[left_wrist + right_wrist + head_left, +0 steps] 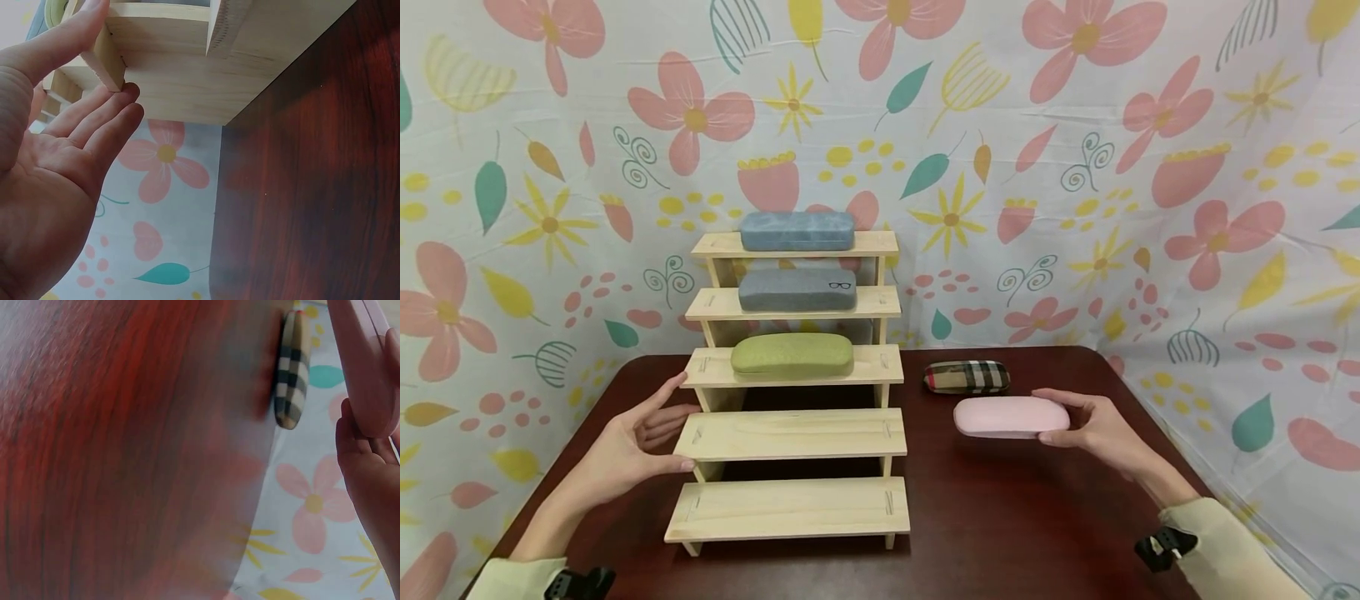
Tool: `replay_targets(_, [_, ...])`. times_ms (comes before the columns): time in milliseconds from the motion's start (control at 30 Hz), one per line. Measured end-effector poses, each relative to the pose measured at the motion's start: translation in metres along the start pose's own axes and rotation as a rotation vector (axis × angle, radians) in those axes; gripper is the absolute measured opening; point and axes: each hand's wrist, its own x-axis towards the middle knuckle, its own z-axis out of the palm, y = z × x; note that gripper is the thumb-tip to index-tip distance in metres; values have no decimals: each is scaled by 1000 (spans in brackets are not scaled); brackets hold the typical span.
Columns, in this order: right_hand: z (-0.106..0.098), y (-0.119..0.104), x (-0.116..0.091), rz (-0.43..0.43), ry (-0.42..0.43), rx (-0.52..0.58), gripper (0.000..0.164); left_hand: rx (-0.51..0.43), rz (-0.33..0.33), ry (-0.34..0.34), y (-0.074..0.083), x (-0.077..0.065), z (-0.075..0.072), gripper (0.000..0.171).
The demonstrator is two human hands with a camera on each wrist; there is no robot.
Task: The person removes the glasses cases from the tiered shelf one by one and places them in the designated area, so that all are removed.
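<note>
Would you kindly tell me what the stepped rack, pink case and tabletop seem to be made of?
Stepped rack: bare, matte wood, perhaps pine; pale grain shows. Pink case: possibly leatherette over a stiff shell; smooth surface, soft sheen, even shape. Tabletop: glossy reddish-brown wood or wood-look laminate; dark streaks and reflections show.

The head view is evenly bright; the right wrist view shows glare on a blurred tabletop (125,462).

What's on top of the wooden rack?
Going down the upper three tiers: a blue case, a grey case and a green case. The surface beneath each is covered; the closed cases hide any contents.
</note>
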Motion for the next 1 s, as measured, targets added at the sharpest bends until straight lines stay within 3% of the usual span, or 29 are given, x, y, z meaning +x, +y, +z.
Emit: replay_targets(1000, [18,40,40,106,-48,-16,72,11,-26,1,1,0,0,116])
